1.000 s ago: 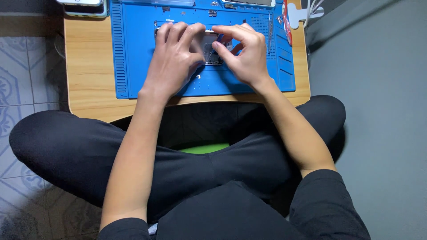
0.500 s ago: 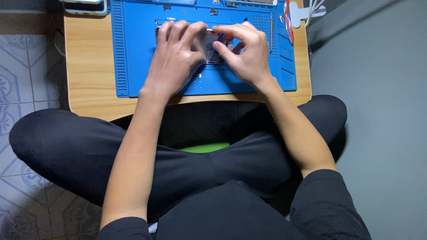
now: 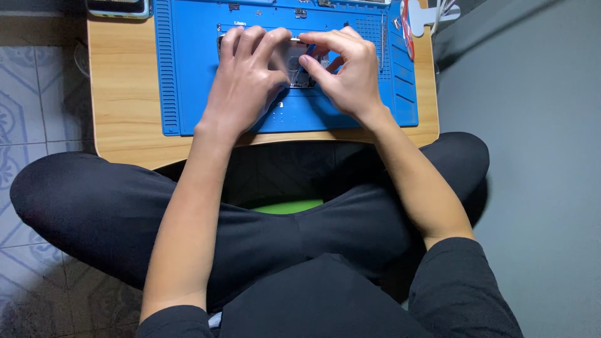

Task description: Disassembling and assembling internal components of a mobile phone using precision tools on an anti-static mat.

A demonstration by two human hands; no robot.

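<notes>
While my left hand (image 3: 247, 78) is pressing down on the device (image 3: 299, 66) at the frame's top centre, my right hand (image 3: 347, 75) is pinching a blue tool (image 3: 310, 49) over the mat (image 3: 188, 75) on the desk (image 3: 122, 100).

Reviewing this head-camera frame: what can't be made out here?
- Small device on the blue mat: mostly covered by the left hand and right hand; its kind is unclear.
- Slim dark tool tip at the right fingers: too small to identify.
- Items along the top edge: cut off by the frame.
</notes>
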